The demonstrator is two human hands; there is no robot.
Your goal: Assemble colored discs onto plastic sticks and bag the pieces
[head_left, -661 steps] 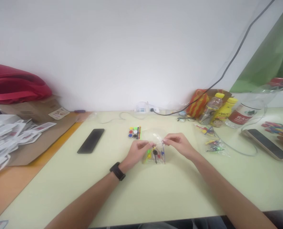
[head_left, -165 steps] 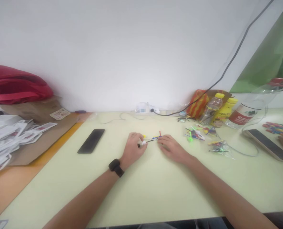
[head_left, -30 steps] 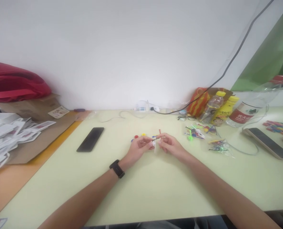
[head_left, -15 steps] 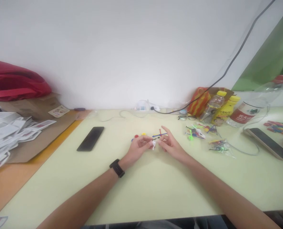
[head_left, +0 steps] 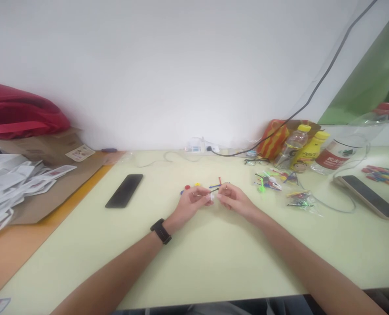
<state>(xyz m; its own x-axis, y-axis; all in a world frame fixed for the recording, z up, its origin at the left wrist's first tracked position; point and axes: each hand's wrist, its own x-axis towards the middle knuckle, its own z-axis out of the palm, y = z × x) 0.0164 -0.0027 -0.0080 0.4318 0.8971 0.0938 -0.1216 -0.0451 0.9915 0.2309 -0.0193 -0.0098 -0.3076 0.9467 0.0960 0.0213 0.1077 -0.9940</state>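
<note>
My left hand [head_left: 190,204], with a black watch [head_left: 161,231] on its wrist, pinches a small white plastic piece [head_left: 212,198] between thumb and fingers. Facing it, my right hand [head_left: 236,202] is closed too, its thumb and index fingertip at the other side of the white piece. A short black stick [head_left: 214,190] shows between the fingertips; which part it joins is hidden. Just behind the hands lie a red disc [head_left: 187,187], a yellow disc [head_left: 197,184], a partly covered blue disc [head_left: 182,192] and thin red and blue sticks [head_left: 214,186].
A black phone [head_left: 124,191] lies left on the pale table [head_left: 194,262]. To the right are bags of small coloured plastic parts [head_left: 301,202], bottles [head_left: 307,153], glasses [head_left: 256,162] and another phone [head_left: 369,197]. White packets [head_left: 27,179] are piled on cardboard at far left.
My right index finger, stretched upward before, has curled down toward the white piece, closing the hand. The left hand has stayed in place, pinching it.
</note>
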